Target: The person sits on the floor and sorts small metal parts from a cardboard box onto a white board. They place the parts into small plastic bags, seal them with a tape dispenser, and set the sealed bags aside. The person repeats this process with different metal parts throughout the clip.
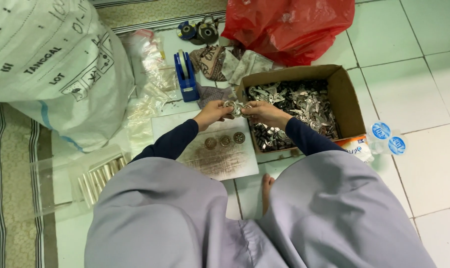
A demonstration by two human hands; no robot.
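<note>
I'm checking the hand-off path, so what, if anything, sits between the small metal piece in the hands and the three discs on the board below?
Nothing visible. Both hands, left hand and right hand, pinch the small metal piece above the board. Only open air lies between it and the three discs.

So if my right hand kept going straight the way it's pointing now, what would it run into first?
The right hand points left toward the left hand; both pinch a small round silver metal part between them. So it would likely meet that part, then the left fingers, though depth is hard to judge.
</note>
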